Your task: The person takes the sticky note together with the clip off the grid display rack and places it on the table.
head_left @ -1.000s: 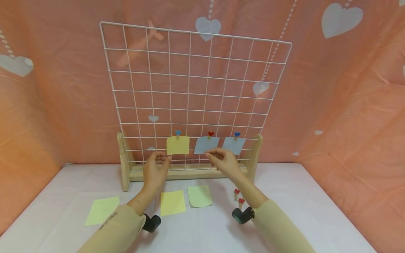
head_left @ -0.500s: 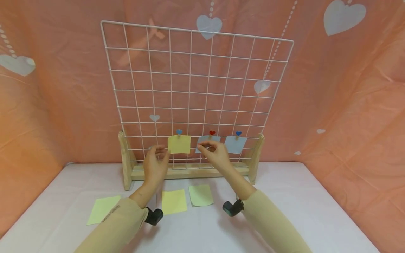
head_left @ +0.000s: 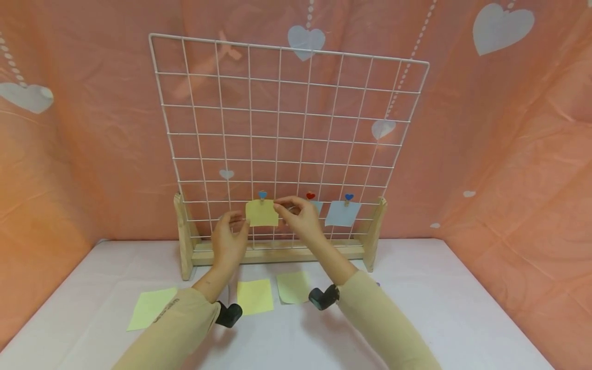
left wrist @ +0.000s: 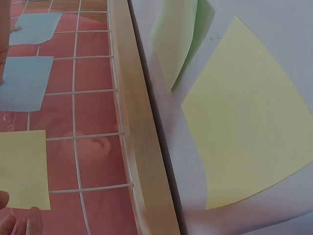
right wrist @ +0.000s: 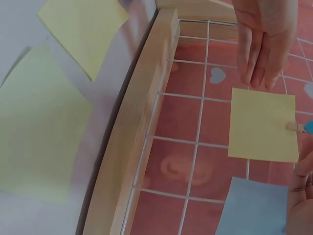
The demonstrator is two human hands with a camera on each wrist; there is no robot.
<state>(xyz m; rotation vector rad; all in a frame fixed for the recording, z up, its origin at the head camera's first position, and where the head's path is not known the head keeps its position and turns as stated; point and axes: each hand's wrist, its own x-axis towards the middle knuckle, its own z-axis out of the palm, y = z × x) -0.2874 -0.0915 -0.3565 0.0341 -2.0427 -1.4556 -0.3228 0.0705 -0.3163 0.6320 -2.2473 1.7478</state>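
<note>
My left hand (head_left: 229, 241) touches the lower left corner of a yellow note (head_left: 262, 213) hung low on the white wire grid (head_left: 287, 118), fingers fairly straight, while my right hand (head_left: 299, 218) pinches finger and thumb at the note's upper right corner, beside the blue heart clip (head_left: 262, 195) that pins it. Two blue notes (head_left: 343, 214) hang to the right, one half hidden behind my right hand. More notes (head_left: 254, 296) lie on the worktop (head_left: 416, 308) below. The risks, as I judge them: a tug at that corner could pull the paper free of the small clip or tear it, my wrist could brush the red clip (head_left: 310, 196) loose next door, and a hard push might rock the grid in its wooden stand (head_left: 277, 252).
</note>
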